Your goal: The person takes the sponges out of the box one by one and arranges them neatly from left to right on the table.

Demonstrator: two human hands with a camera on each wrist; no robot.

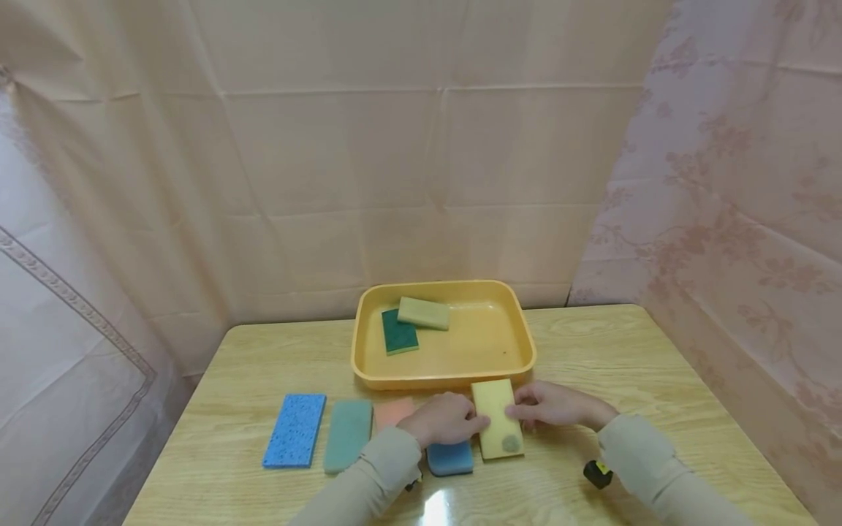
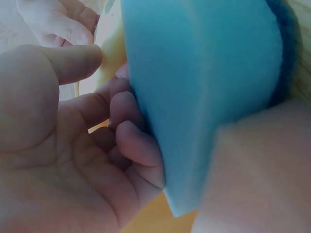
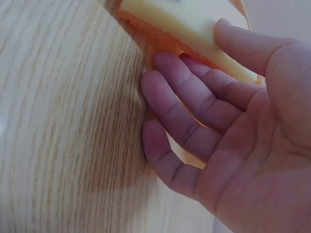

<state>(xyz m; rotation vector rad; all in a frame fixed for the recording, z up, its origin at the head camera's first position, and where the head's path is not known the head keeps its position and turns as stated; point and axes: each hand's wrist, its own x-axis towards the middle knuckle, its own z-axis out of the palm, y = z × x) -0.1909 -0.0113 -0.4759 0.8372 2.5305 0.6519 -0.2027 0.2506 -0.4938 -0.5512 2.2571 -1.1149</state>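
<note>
Both hands hold a yellow sponge (image 1: 498, 420) with a dark round spot near its lower right corner. My left hand (image 1: 444, 418) grips its left edge, the thumb on the upper face. From the other side, my right hand (image 1: 559, 405) pinches the right edge, thumb on top and fingers underneath. An orange layer (image 3: 160, 36) lines the sponge's underside in the right wrist view. Beneath my left hand lies a light-blue sponge (image 2: 194, 97) with a darker blue layer; the left hand's curled fingers are right beside it. A salmon sponge (image 1: 392, 411) is partly hidden behind that hand.
A yellow tray (image 1: 444, 382) stands at the table's back, holding a dark green pad-topped sponge (image 1: 399, 332) and a pale yellow sponge (image 1: 423, 313) overlapping it. Left on the table are a grey-green sponge (image 1: 349, 436) and a speckled blue one (image 1: 294, 431). Curtains (image 1: 421, 161) hang behind.
</note>
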